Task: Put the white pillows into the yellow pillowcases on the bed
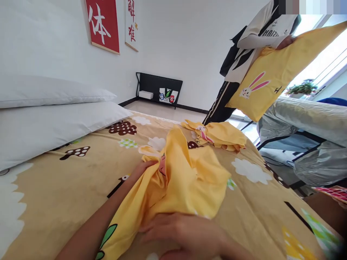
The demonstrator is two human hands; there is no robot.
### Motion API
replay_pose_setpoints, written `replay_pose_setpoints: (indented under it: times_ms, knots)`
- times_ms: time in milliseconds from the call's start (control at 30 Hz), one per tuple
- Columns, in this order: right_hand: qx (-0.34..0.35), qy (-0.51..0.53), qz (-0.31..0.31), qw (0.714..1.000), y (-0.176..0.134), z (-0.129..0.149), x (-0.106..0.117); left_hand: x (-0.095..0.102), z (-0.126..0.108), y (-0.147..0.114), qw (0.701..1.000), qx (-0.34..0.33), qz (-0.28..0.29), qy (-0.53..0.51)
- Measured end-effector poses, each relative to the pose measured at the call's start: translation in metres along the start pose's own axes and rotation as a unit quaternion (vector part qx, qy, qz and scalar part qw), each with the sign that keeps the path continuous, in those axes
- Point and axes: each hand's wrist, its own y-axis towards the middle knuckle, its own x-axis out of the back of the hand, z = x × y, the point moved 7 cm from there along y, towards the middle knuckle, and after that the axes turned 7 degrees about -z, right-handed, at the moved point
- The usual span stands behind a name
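Mid-frame on the bed [67, 195], the crumpled yellow cloth [187, 180] has its left edge pinched by the left hand [148, 166], apparently to steady the loose folds, while the right hand [184, 231], lower centre, lies at the near edge, its grip impossible to tell.

Left hand [144, 168] reaches forward — right hand [185, 231] nearer.

Left grip [145, 167] bare; left forearm [107, 209] bare, slender. Right grip [184, 229] bare, slightly blurred; right forearm [233, 249] likewise bare.
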Motion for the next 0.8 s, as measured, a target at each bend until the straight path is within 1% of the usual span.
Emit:
replay_pose_setpoints:
  times_ms: [33,67,100,133,167,200,233,267,300,333,367,400,433,467,500,533,567,600,633,667,700,733,767,800]
  knots:
    - [-0.021,0.009,-0.013,1.0,-0.009,-0.003,0.015,0.01,-0.005,0.003,0.999,-0.006,-0.032,0.007]
    - [-0.039,0.029,-0.045,0.998,-0.018,-0.01,0.036,0.019,-0.009,0.006,0.998,-0.019,-0.063,0.02]
    - [-0.055,0.056,-0.103,0.992,-0.028,-0.02,0.062,0.027,-0.013,0.009,0.995,-0.034,-0.087,0.038]
    - [-0.065,0.086,-0.185,0.977,-0.039,-0.033,0.09,0.033,-0.016,0.013,0.992,-0.052,-0.103,0.055]
    - [-0.073,0.113,-0.283,0.95,-0.052,-0.051,0.117,0.037,-0.018,0.016,0.989,-0.068,-0.109,0.068]
    - [-0.084,0.131,-0.378,0.913,-0.066,-0.071,0.14,0.039,-0.019,0.019,0.988,-0.082,-0.105,0.078]
    - [-0.101,0.141,-0.455,0.874,-0.079,-0.092,0.155,0.039,-0.018,0.021,0.987,-0.092,-0.093,0.088]
    - [-0.126,0.146,-0.507,0.84,-0.089,-0.113,0.163,0.037,-0.018,0.022,0.986,-0.104,-0.077,0.103]
    - [-0.153,0.153,-0.526,0.822,-0.092,-0.131,0.163,0.035,-0.018,0.022,0.983,-0.117,-0.057,0.13]
    - [-0.176,0.165,-0.518,0.82,-0.089,-0.146,0.157,0.032,-0.018,0.021,0.975,-0.134,-0.036,0.176]
    - [-0.194,0.182,-0.494,0.828,-0.082,-0.156,0.147,0.03,-0.019,0.019,0.958,-0.152,-0.025,0.243]
    - [-0.206,0.197,-0.464,0.839,-0.072,-0.161,0.134,0.031,-0.021,0.017,0.929,-0.172,-0.031,0.327]
    - [-0.212,0.203,-0.432,0.853,-0.06,-0.161,0.121,0.032,-0.025,0.013,0.887,-0.196,-0.054,0.414]
    - [-0.215,0.2,-0.399,0.869,-0.048,-0.157,0.107,0.034,-0.032,0.008,0.838,-0.227,-0.089,0.488]
    - [-0.217,0.187,-0.369,0.884,-0.037,-0.15,0.095,0.035,-0.041,0.001,0.791,-0.266,-0.129,0.536]
    - [-0.218,0.164,-0.346,0.898,-0.028,-0.141,0.085,0.034,-0.051,-0.009,0.752,-0.317,-0.167,0.553]
    - [-0.215,0.133,-0.329,0.91,-0.02,-0.132,0.077,0.031,-0.061,-0.022,0.726,-0.375,-0.193,0.543]
    - [-0.209,0.096,-0.318,0.92,-0.014,-0.122,0.07,0.026,-0.069,-0.034,0.715,-0.43,-0.195,0.516]
    - [-0.203,0.054,-0.312,0.927,-0.01,-0.114,0.063,0.019,-0.074,-0.045,0.716,-0.47,-0.174,0.486]
    - [-0.198,0.003,-0.306,0.931,-0.007,-0.106,0.057,0.013,-0.075,-0.053,0.729,-0.488,-0.135,0.461]
    - [-0.194,-0.056,-0.292,0.935,-0.004,-0.101,0.049,0.005,-0.073,-0.056,0.749,-0.481,-0.081,0.449]
    - [-0.195,-0.119,-0.268,0.936,-0.001,-0.097,0.041,-0.002,-0.066,-0.057,0.77,-0.451,-0.018,0.451]
    - [-0.201,-0.181,-0.237,0.933,0.001,-0.095,0.033,-0.009,-0.057,-0.055,0.785,-0.406,0.043,0.466]
    - [-0.212,-0.234,-0.205,0.926,0.001,-0.094,0.026,-0.015,-0.046,-0.053,0.79,-0.357,0.092,0.49]
